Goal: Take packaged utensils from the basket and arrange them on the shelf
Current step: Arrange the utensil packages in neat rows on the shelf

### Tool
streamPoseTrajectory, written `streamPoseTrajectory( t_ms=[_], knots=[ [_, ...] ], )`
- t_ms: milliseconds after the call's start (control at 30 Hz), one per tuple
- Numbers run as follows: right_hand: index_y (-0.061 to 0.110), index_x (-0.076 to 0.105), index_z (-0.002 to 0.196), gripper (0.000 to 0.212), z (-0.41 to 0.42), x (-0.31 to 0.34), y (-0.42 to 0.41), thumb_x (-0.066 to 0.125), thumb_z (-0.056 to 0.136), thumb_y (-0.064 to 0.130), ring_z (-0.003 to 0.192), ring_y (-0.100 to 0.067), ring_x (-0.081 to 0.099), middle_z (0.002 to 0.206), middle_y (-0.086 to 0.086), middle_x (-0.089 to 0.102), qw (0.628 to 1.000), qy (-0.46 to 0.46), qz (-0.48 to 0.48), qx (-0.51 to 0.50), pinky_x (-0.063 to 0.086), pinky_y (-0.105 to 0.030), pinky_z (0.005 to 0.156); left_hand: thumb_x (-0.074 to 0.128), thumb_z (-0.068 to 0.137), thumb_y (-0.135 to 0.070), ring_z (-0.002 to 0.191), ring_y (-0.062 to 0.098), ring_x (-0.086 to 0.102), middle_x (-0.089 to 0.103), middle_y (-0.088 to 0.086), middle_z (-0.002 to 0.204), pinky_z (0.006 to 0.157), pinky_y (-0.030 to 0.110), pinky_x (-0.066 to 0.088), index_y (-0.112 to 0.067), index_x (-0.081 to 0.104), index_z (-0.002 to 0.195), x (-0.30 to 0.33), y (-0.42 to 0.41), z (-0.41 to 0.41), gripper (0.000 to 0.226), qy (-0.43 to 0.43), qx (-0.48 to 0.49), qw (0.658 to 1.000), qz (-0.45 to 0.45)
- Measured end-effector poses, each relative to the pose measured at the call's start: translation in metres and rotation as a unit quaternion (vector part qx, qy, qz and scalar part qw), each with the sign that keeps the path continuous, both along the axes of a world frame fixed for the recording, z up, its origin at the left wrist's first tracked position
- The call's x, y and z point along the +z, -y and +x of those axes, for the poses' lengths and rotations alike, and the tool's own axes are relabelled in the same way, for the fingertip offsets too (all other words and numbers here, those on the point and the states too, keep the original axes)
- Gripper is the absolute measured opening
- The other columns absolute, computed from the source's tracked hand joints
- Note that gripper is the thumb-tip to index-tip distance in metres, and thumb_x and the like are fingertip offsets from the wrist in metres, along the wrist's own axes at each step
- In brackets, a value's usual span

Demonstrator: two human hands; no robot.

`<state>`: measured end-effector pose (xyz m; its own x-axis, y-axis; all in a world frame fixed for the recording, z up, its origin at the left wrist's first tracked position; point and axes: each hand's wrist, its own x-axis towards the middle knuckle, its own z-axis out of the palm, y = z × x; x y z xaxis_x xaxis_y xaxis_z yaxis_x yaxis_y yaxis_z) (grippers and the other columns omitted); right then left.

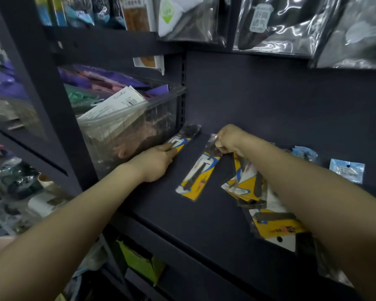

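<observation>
Both of my hands rest on a dark shelf (204,224). My left hand (159,161) grips a yellow-carded utensil pack (183,136) that lies along the shelf's left end, its black head pointing to the back wall. My right hand (230,140) pinches the top of a second yellow utensil pack (197,177) lying flat in the middle. Under my right forearm lies a loose pile of more yellow packs (269,222), partly hidden by the arm. No basket is in view.
A clear plastic bin (139,127) full of packets stands on the neighbouring shelf to the left. Two small blue packets (346,172) lie at the back right. Plastic-bagged goods (280,25) hang above. Green boxes (139,259) sit below.
</observation>
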<state>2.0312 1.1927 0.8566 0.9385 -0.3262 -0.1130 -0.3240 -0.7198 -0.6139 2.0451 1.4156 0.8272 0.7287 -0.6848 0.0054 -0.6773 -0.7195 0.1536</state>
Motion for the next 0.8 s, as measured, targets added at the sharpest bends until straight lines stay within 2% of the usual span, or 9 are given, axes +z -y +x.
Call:
streamPoseTrajectory(
  t_ms=[67, 133, 267, 367, 467, 567, 667, 733, 800],
  knots=[
    [0.007, 0.046, 0.059, 0.030, 0.011, -0.005, -0.003, 0.049, 0.085, -0.007, 0.048, -0.019, 0.045, 0.057, -0.011, 0.046, 0.997, 0.013, 0.046, -0.054, 0.042, -0.023, 0.044, 0.039, 0.094, -0.014, 0.139, 0.024, 0.027, 0.025, 0.012, 0.152, 0.114, 0.033, 0.024, -0.009, 0.030, 0.140, 0.003, 0.001, 0.003, 0.047, -0.017, -0.008, 1.000, 0.003],
    [0.004, 0.051, 0.065, 0.021, 0.022, -0.007, -0.006, 0.051, 0.086, -0.002, 0.055, -0.025, 0.050, 0.060, -0.012, 0.050, 0.997, 0.033, 0.002, -0.074, 0.041, -0.024, 0.046, 0.051, 0.090, -0.014, 0.136, 0.023, 0.033, 0.031, 0.010, 0.150, 0.111, 0.030, 0.028, -0.009, 0.035, 0.138, 0.007, 0.000, 0.004, 0.051, -0.038, -0.004, 0.999, -0.024],
    [-0.002, 0.062, 0.101, 0.019, 0.035, -0.007, -0.015, 0.053, 0.085, 0.003, 0.104, -0.034, 0.061, 0.110, -0.021, 0.065, 0.991, 0.085, -0.092, -0.057, 0.047, -0.029, 0.080, 0.044, 0.094, -0.010, 0.124, 0.012, 0.042, 0.040, 0.004, 0.143, 0.092, 0.007, 0.030, -0.016, 0.038, 0.137, 0.011, -0.007, -0.004, 0.044, -0.053, 0.007, 0.983, -0.176],
    [0.000, 0.055, 0.115, 0.028, 0.035, -0.006, -0.019, 0.053, 0.087, 0.003, 0.113, -0.037, 0.057, 0.124, -0.022, 0.057, 0.980, 0.107, -0.168, -0.023, 0.047, -0.036, 0.092, 0.046, 0.094, -0.028, 0.141, 0.015, 0.021, 0.022, 0.006, 0.153, 0.108, 0.011, 0.011, -0.022, 0.035, 0.139, 0.002, -0.007, -0.011, 0.047, -0.033, -0.077, 0.990, -0.113],
    [0.005, 0.058, 0.112, 0.028, 0.018, 0.007, -0.007, 0.049, 0.087, 0.000, 0.112, -0.036, 0.055, 0.124, -0.018, 0.052, 0.956, 0.125, -0.254, 0.079, 0.047, -0.037, 0.095, 0.045, 0.090, -0.041, 0.143, 0.016, 0.017, 0.019, 0.009, 0.154, 0.109, 0.011, 0.005, -0.021, 0.036, 0.139, -0.006, -0.003, -0.010, 0.054, -0.021, -0.105, 0.992, -0.074],
    [0.012, 0.063, 0.113, 0.028, -0.017, 0.022, 0.013, 0.051, 0.089, 0.006, 0.113, -0.026, 0.055, 0.122, -0.009, 0.057, 0.942, 0.032, -0.269, 0.199, 0.039, -0.023, 0.089, 0.048, 0.092, -0.036, 0.142, 0.015, 0.018, 0.022, 0.008, 0.154, 0.110, 0.013, 0.005, -0.020, 0.035, 0.139, -0.004, 0.001, -0.007, 0.051, -0.014, -0.094, 0.994, -0.057],
    [0.012, 0.047, 0.132, 0.044, -0.049, 0.025, 0.032, 0.055, 0.091, 0.025, 0.118, -0.024, 0.053, 0.131, -0.007, 0.054, 0.928, -0.104, -0.283, 0.219, 0.041, -0.029, 0.096, 0.037, 0.091, -0.043, 0.139, 0.017, 0.028, 0.030, 0.009, 0.150, 0.103, 0.007, 0.007, -0.018, 0.035, 0.139, -0.001, 0.005, -0.004, 0.054, 0.000, -0.081, 0.995, -0.060],
    [0.010, 0.036, 0.137, 0.055, -0.058, 0.020, 0.044, 0.056, 0.090, 0.031, 0.122, -0.026, 0.051, 0.134, -0.010, 0.050, 0.938, -0.108, -0.272, 0.185, 0.043, -0.036, 0.098, 0.025, 0.084, -0.049, 0.136, 0.019, 0.034, 0.036, 0.009, 0.147, 0.105, 0.010, 0.012, -0.018, 0.037, 0.138, -0.001, 0.007, -0.003, 0.064, 0.006, -0.071, 0.995, -0.071],
    [0.008, 0.032, 0.138, 0.059, -0.059, 0.013, 0.047, 0.055, 0.090, 0.033, 0.123, -0.026, 0.051, 0.134, -0.012, 0.051, 0.954, -0.083, -0.243, 0.156, 0.044, -0.036, 0.096, 0.032, 0.094, -0.033, 0.136, 0.019, 0.033, 0.033, 0.007, 0.149, 0.109, 0.016, 0.015, -0.018, 0.037, 0.138, -0.003, 0.009, -0.003, 0.047, 0.019, -0.053, 0.996, -0.062]
  ],
)
